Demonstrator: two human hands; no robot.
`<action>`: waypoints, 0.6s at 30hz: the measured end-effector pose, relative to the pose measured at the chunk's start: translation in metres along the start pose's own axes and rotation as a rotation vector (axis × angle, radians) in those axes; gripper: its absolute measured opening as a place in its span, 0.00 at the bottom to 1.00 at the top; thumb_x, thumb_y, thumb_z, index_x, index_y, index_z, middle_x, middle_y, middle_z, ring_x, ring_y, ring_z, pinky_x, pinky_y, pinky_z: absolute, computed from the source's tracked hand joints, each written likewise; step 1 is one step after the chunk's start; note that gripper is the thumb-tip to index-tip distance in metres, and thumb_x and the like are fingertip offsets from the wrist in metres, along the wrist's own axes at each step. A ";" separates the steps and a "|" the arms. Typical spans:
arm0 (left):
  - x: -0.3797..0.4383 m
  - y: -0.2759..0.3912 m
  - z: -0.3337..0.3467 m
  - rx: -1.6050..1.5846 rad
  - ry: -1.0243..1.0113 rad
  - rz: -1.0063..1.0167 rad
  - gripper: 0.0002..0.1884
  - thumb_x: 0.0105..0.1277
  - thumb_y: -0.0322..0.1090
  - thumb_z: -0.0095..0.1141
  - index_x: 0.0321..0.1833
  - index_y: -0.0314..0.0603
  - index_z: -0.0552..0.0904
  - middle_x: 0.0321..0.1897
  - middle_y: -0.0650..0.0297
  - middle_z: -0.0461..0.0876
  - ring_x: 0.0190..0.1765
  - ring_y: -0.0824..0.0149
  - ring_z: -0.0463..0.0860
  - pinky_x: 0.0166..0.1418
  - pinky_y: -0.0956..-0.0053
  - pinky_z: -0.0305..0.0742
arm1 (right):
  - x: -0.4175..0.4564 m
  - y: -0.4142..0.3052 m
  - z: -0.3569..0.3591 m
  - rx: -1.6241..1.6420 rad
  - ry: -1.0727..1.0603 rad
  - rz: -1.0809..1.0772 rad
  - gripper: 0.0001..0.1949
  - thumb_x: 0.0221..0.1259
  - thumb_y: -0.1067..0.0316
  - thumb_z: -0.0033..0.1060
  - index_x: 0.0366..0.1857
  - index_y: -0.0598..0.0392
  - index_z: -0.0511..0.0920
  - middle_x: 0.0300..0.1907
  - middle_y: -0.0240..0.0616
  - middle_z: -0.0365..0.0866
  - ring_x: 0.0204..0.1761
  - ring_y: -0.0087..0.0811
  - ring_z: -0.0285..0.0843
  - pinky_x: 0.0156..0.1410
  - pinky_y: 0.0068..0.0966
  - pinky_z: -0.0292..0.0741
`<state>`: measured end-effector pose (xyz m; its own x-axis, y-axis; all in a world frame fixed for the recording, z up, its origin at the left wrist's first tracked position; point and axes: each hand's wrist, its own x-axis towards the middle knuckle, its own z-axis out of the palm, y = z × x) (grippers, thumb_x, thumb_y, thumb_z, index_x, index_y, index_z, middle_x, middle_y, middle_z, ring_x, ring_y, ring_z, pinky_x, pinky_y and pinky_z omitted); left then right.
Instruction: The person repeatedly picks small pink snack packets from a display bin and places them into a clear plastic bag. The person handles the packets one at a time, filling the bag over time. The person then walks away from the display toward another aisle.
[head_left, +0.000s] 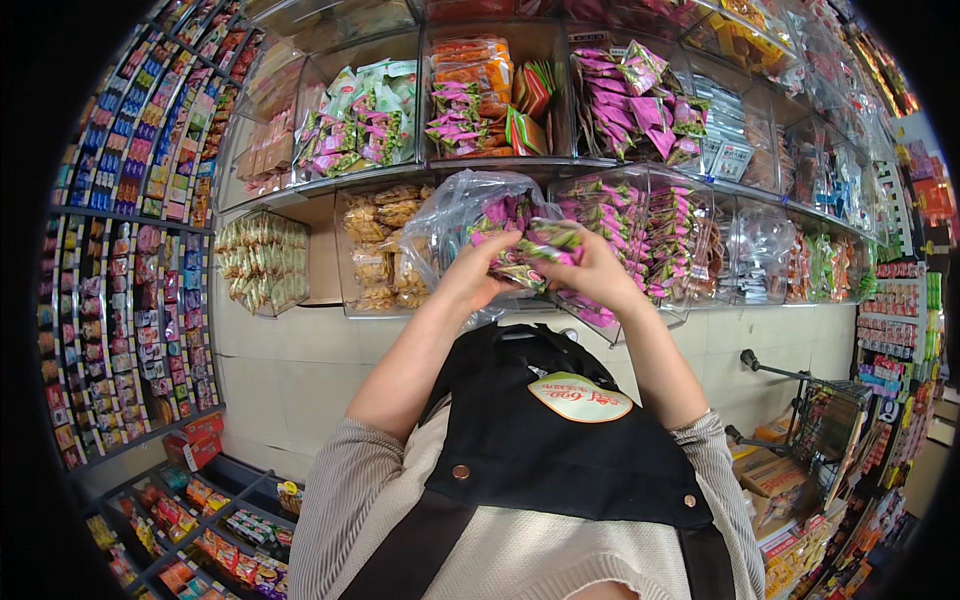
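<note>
Both hands are close together in front of the lower row of bins. My left hand (480, 271) is closed on pink-and-green snack packets (517, 271) at the mouth of a clear plastic bag (427, 225). My right hand (592, 271) grips another pink-and-green packet (556, 238), slightly blurred, just beside them. More such packets (501, 212) show inside the bag. Right of the bag, a clear bin (670, 232) holds rows of similar pink packets. Bagged round tan snacks (371, 247) fill the bin to the left.
Upper clear bins hold pink packets (626, 97), orange packs (472, 64) and pale green bags (386, 82). Tall snack shelves (135, 300) stand at the left. A metal cart (825, 420) and cardboard boxes (772, 480) stand on the right, with low snack compartments (202, 517) at lower left.
</note>
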<state>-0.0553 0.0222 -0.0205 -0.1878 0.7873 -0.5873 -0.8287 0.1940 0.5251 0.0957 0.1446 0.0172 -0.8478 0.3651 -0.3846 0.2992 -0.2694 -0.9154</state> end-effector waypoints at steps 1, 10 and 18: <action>-0.002 0.002 0.000 -0.062 -0.004 -0.004 0.11 0.66 0.34 0.56 0.48 0.39 0.78 0.40 0.58 0.82 0.45 0.60 0.84 0.48 0.55 0.81 | -0.002 0.004 -0.004 0.124 0.068 -0.058 0.19 0.57 0.73 0.65 0.54 0.58 0.75 0.46 0.34 0.82 0.45 0.22 0.80 0.41 0.26 0.80; -0.020 0.008 0.003 0.123 -0.074 0.139 0.12 0.60 0.27 0.63 0.45 0.40 0.76 0.39 0.61 0.81 0.43 0.65 0.84 0.46 0.65 0.82 | -0.009 0.023 -0.011 0.637 0.101 0.055 0.15 0.62 0.70 0.60 0.52 0.59 0.76 0.48 0.39 0.83 0.49 0.30 0.81 0.57 0.30 0.75; -0.017 0.004 0.003 0.380 -0.123 0.143 0.14 0.59 0.26 0.65 0.47 0.37 0.77 0.41 0.61 0.82 0.44 0.68 0.83 0.47 0.69 0.80 | -0.007 0.023 0.004 0.794 0.226 -0.101 0.18 0.61 0.69 0.64 0.54 0.54 0.75 0.49 0.34 0.82 0.50 0.26 0.79 0.59 0.28 0.71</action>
<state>-0.0533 0.0111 -0.0064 -0.2033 0.8814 -0.4264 -0.5410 0.2619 0.7992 0.1068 0.1328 -0.0005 -0.7204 0.5686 -0.3971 -0.2435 -0.7436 -0.6227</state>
